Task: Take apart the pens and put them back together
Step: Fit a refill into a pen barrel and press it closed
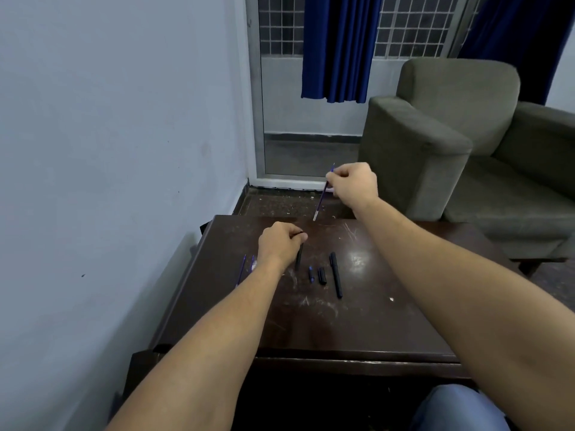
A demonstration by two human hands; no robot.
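My right hand (353,183) is raised above the far edge of the dark wooden table (357,321) and pinches a thin blue refill (320,202), its silver tip pointing down. Lower and to the left, my left hand (278,244) grips a black pen barrel (299,256) that hangs below its fingers. On the table lie a whole black pen (336,274), a short black cap piece (322,275), a small blue tip piece (311,274), and a blue refill (241,269) with another thin part beside my left wrist.
A pale wall runs along the table's left side. A grey-green armchair (451,135) stands at the back right, close to the table's far corner. Behind are a glass door and blue curtains (339,48). A small white speck (391,299) lies on the table.
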